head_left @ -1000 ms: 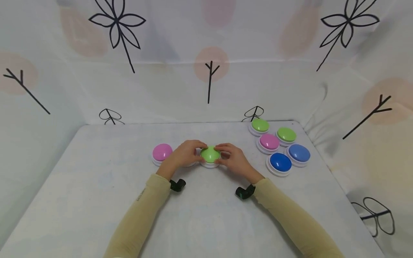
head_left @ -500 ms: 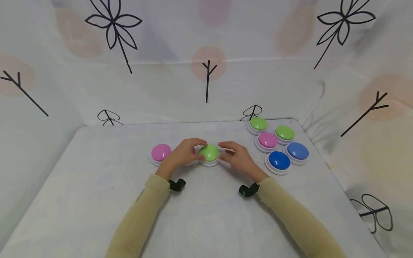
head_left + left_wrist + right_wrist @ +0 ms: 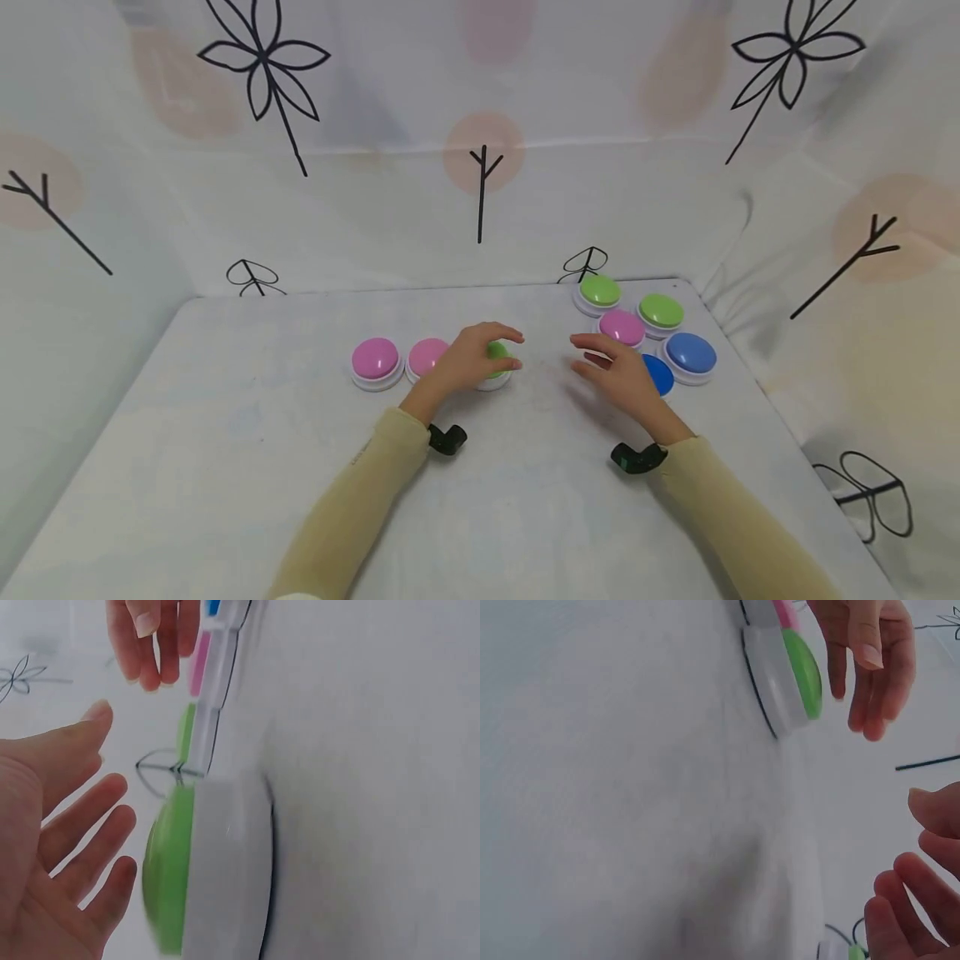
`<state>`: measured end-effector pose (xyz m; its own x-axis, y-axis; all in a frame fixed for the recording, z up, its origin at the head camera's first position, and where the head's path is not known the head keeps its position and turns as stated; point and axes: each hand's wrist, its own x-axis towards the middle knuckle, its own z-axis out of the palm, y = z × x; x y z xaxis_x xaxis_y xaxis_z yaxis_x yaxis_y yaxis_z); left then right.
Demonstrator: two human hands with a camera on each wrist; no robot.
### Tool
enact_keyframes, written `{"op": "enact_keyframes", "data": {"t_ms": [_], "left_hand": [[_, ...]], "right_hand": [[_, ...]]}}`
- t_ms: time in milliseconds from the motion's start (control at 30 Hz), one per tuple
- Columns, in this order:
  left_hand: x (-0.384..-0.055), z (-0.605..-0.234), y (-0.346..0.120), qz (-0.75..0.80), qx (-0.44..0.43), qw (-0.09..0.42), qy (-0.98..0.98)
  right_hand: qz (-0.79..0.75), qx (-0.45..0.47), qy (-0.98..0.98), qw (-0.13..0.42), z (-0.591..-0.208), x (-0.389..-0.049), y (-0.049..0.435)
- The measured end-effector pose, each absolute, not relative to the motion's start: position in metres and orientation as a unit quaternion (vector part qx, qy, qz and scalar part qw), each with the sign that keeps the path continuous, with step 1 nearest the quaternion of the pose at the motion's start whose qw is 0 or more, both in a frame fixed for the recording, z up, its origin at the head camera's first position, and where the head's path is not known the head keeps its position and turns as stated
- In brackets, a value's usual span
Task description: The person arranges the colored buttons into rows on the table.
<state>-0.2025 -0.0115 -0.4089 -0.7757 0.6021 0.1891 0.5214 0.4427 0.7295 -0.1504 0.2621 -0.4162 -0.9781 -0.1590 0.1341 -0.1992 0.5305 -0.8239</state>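
A green push button (image 3: 498, 353) on a round white base ends a row that has two pink buttons to its left, the outer pink one (image 3: 375, 358) and the inner pink one (image 3: 425, 356). My left hand (image 3: 467, 360) hovers over the green button, fingers and thumb apart and pointing right. In the left wrist view a gap shows between those fingers and the green dome (image 3: 169, 877). My right hand (image 3: 621, 377) is off to the right with nothing in its loosely bent fingers. It partly covers a dark blue button (image 3: 660, 375) in the head view.
At the back right of the white table (image 3: 480, 500) stand more buttons: a back green one (image 3: 600, 290), a second green one (image 3: 661, 310), a pink one (image 3: 622, 326) and a lighter blue one (image 3: 691, 352). A patterned cloth (image 3: 375, 217) hangs behind and beside the table.
Both hands were at the green button; the right hand has let go and moved right toward the button cluster. The left hand has come off the dome and shifted right, uncovering the inner pink button.
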Motion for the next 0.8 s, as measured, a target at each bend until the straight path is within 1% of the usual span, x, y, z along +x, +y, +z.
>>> {"op": "enact_keyframes", "data": {"t_ms": [233, 400, 567, 800], "left_hand": [[-0.198, -0.414, 0.032, 0.416, 0.346, 0.075, 0.838], [-0.198, -0.417, 0.059, 0.432, 0.338, 0.102, 0.830], [-0.194, -0.421, 0.089, 0.448, 0.337, 0.131, 0.817], [-0.189, -0.427, 0.129, 0.437, 0.349, 0.134, 0.818]], "right_hand": [[0.422, 0.120, -0.889, 0.132, -0.418, -0.117, 0.308], [0.404, 0.106, -0.892, 0.174, -0.425, -0.104, 0.336], [0.379, 0.069, -0.907, 0.172, -0.426, -0.095, 0.351], [0.378, 0.043, -0.917, 0.122, -0.427, -0.091, 0.358]]}}
